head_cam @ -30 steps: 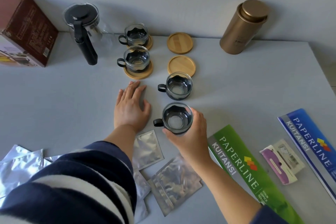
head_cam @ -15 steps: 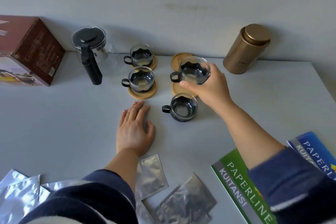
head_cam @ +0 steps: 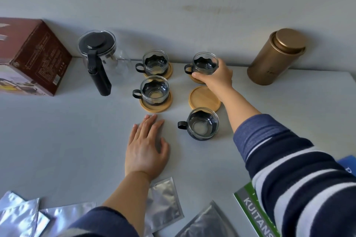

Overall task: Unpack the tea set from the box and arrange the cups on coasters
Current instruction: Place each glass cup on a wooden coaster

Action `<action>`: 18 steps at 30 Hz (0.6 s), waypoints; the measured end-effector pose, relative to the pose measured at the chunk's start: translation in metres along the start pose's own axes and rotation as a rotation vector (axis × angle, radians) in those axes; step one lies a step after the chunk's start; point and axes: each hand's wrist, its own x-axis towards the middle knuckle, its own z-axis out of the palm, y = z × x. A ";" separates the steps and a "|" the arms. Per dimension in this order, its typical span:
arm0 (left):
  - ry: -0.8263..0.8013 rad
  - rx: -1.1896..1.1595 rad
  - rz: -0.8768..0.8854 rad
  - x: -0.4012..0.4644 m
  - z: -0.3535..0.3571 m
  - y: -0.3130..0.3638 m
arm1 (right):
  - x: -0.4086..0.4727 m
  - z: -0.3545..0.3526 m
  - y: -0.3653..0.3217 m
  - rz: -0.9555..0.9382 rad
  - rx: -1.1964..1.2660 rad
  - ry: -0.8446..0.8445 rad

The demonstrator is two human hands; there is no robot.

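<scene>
Third cup (head_cam: 205, 63): gripped by curled right hand (head_cam: 215, 78) over far coaster (head_cam: 198, 81), upper centre. Left hand (head_cam: 146, 148) flat on desk (head_cam: 57, 140), empty. Next, likely: release; fourth cup (head_cam: 203, 123) onto bare coaster (head_cam: 204, 98).

Right hand (head_cam: 217, 79) grips a glass cup (head_cam: 205, 63) on the far coaster (head_cam: 196, 81); left hand (head_cam: 146, 150) lies flat.

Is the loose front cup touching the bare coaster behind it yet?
Apart. The head view shows the cup standing on the table, with a thin strip of grey tabletop between its rim and the coaster.
</scene>
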 end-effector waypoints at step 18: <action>-0.008 0.009 0.002 -0.001 -0.002 0.002 | -0.031 -0.030 -0.006 0.056 0.123 -0.046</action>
